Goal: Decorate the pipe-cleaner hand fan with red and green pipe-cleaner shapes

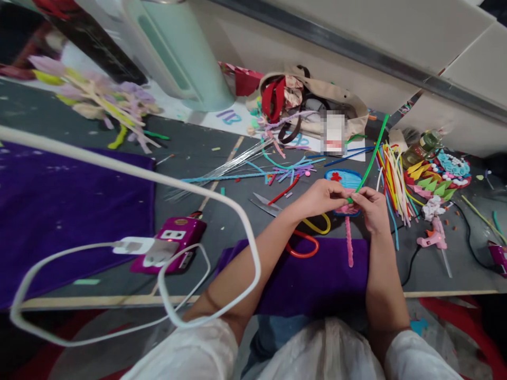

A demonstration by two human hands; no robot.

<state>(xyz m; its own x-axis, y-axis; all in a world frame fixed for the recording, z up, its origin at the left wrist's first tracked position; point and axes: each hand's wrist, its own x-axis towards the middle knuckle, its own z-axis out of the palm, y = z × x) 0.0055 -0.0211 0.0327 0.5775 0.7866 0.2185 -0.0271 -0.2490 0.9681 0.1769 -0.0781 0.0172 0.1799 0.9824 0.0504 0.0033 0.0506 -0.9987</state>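
Observation:
Both my hands meet over the table, pinching a green pipe cleaner whose long end sticks up to the right. My left hand grips its lower end between thumb and fingers. Close beside it, my right hand holds the same strip. Beneath them lies a blue and pink pipe-cleaner piece with a red flower on it and a pink twisted stem pointing toward me; my fingers hide part of it. Scissors with red and yellow handles lie under my left forearm.
A pink glue gun and a bundle of colored pipe cleaners lie at right. A purple power strip sits left, with a white cable looping across the foreground. Behind are a canvas bag and a mint-green appliance.

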